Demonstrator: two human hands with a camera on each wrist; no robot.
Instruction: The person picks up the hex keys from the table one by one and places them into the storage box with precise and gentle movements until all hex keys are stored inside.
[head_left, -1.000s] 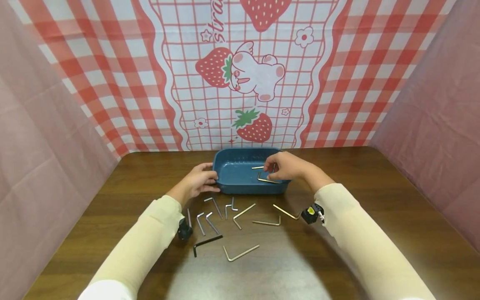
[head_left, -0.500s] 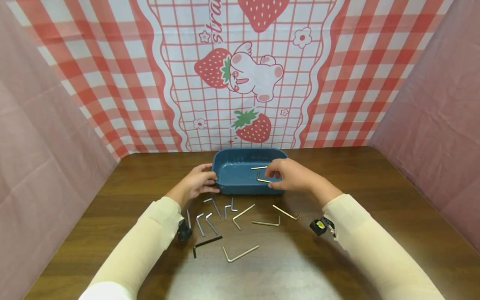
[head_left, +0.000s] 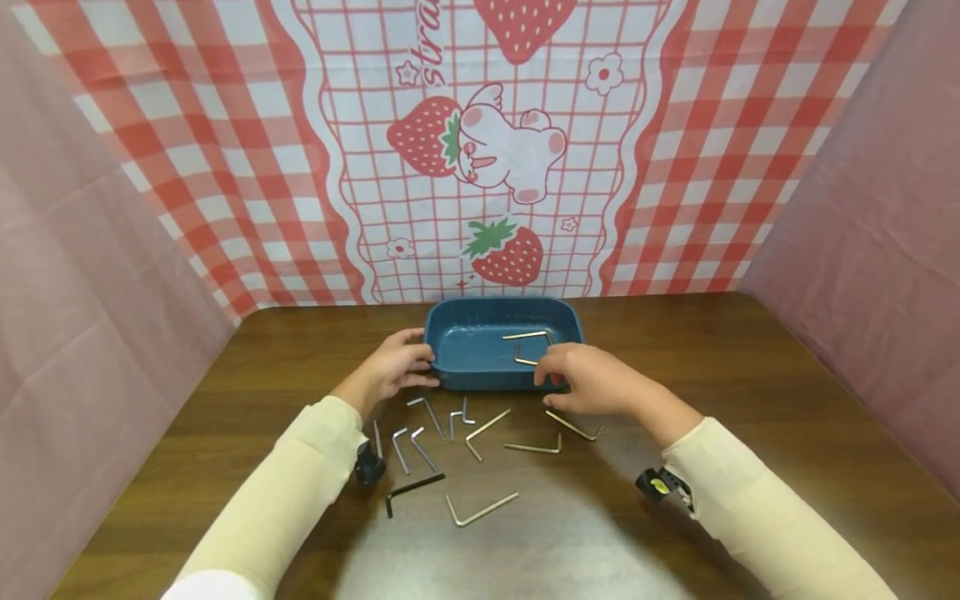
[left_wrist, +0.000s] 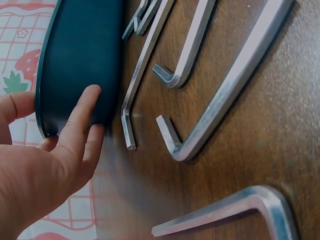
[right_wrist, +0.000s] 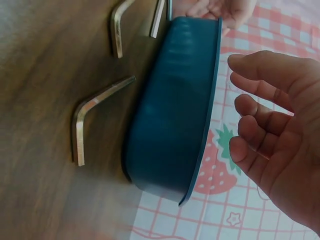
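Note:
A blue plastic bin (head_left: 495, 381) stands at the back of the table, with two brass-coloured hex keys (head_left: 525, 336) showing inside. My left hand (head_left: 392, 363) holds the bin's left end, thumb at the rim and fingers against the outer wall (left_wrist: 82, 60). Over the bin's front right edge is my right hand (head_left: 596, 379), its fingers loosely bent with nothing between them in the right wrist view. Closest below it on the table lies a brass-coloured hex key (head_left: 572, 427).
Several silver hex keys (head_left: 424, 450) lie in front of the bin on the left. A black hex key (head_left: 414, 484) is nearer the front, beside a pale brass-coloured hex key (head_left: 487, 508). A checked strawberry cloth (head_left: 300, 150) hangs behind the table (head_left: 675, 350).
My right hand has drawn back from inside the bin toward the front right, uncovering more of the keys there. My left hand stays on the bin's left end.

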